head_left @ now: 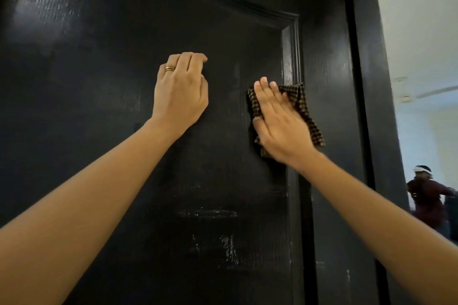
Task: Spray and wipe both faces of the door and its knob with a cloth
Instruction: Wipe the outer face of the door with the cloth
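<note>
Black panelled door (99,57) fills the view, shiny streaks low down; my right hand (280,126) presses the checked cloth (303,106) flat on it, fingers straight, beside the panel's right moulding. My left hand (181,91) rests on the panel, fingers curled, holding nothing.

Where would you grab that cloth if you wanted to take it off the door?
Probably best to pinch the cloth at its lower-right corner, coming in from the right. The right hand presses its middle flat against the door with straight fingers, so nothing there lifts off to grasp. That corner sticks out past the palm, uncovered.
</note>
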